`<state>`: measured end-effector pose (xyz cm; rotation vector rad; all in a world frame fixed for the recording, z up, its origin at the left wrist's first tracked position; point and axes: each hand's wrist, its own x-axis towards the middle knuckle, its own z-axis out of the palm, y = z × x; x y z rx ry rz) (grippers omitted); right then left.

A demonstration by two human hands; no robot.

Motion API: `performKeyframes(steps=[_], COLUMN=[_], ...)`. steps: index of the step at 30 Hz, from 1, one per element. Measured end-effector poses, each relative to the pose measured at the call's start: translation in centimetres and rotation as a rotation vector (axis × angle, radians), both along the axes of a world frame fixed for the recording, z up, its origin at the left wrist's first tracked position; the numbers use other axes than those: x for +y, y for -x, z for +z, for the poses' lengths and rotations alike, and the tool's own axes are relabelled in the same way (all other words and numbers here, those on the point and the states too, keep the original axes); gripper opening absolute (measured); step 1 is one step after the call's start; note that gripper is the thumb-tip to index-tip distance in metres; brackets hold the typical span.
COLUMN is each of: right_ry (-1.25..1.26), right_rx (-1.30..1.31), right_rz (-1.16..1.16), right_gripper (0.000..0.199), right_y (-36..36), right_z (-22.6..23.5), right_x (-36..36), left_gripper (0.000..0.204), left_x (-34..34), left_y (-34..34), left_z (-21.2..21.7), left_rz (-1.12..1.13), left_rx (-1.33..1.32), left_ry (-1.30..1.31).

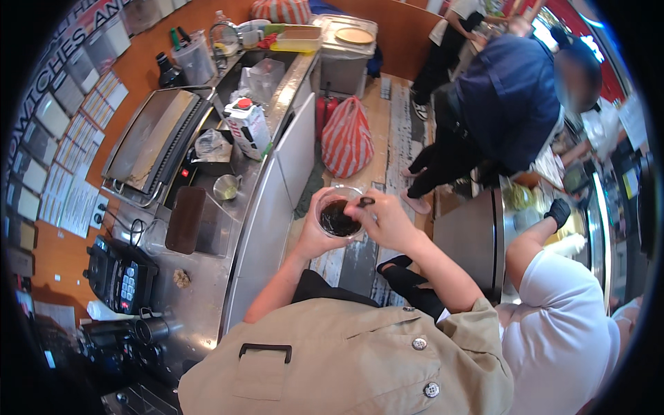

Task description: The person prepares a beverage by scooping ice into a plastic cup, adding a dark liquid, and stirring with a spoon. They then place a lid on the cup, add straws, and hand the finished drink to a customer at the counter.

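In front of my chest, my left hand (312, 234) wraps round a clear plastic cup (322, 200) with dark brown liquid (336, 220) inside. My right hand (389, 223) is closed at the cup's right rim, fingers pinching a black utensil (366, 202) with a rounded handle end. The utensil slants down toward the liquid; its lower end is hidden, so I cannot tell its exact kind.
To the left runs a steel counter (200, 283) with a contact grill (155, 142), a milk carton (247, 129), a small metal jug (226, 187) and a brown-filled container (187, 220). A striped bag (348, 138) stands on the floor ahead. Co-workers (505, 104) stand close on the right.
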<state>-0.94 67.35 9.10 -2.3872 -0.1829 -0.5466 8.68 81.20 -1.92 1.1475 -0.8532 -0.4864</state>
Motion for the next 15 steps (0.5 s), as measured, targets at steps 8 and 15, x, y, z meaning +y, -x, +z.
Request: performKeyframes(steps=[8, 15], right_ry=[-0.048, -0.042], right_rx=[0.097, 0.089], right_rz=[0.132, 0.193], right_gripper=[0.013, 0.013], right_y=[-8.3, -16.4], right_z=[0.1, 2.1], right_x=[-1.4, -2.5], left_gripper=[0.100, 0.097], left_x=[-0.1, -1.5], left_y=[-5.7, -12.3], left_z=[0.8, 2.7], left_rz=[0.232, 0.322], left_rx=[-0.112, -0.141], left_ry=[-0.079, -0.087])
